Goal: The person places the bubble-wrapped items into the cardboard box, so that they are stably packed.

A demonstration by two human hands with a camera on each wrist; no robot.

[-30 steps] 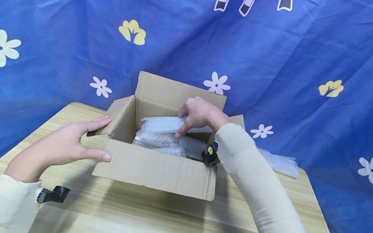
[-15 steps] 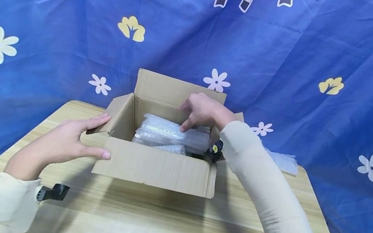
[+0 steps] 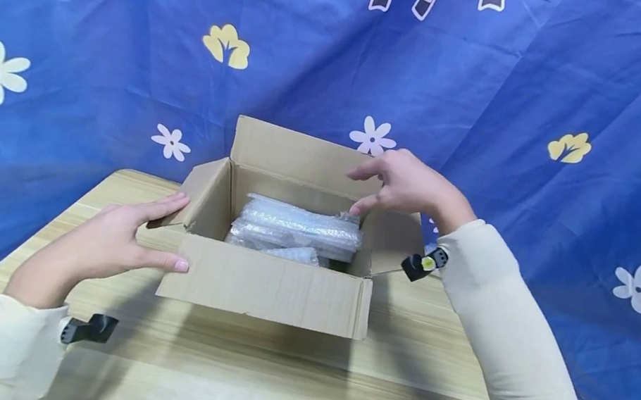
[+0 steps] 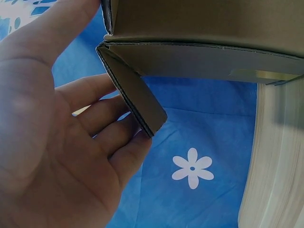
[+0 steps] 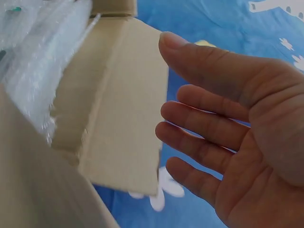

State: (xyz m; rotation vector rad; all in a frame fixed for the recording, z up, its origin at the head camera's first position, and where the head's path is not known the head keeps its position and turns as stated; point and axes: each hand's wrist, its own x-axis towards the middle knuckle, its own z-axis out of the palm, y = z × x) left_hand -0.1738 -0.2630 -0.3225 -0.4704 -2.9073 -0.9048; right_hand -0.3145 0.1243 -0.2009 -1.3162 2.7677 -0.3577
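An open cardboard box (image 3: 273, 285) stands on the table with its flaps folded outward. Inside it lie bubble-wrapped items (image 3: 299, 225), stacked flat; what the wrap covers cannot be made out. My left hand (image 3: 104, 240) steadies the box's left corner, its fingers against the outer side of the left flap (image 4: 135, 92) and its thumb at the front flap. My right hand (image 3: 410, 183) hovers above the box's right side, fingers apart and holding nothing. Seen from the right wrist, its palm faces the right flap (image 5: 126, 109), beside the bubble wrap (image 5: 45, 57).
A blue cloth (image 3: 325, 29) printed with flowers hangs behind the table (image 3: 261, 390). The back flap (image 3: 296, 153) stands up close to that cloth. Bare wood lies in front of the box.
My right hand has let go of the bubble-wrapped item, which now lies flat in the box, and has moved right and up. My left hand keeps its place.
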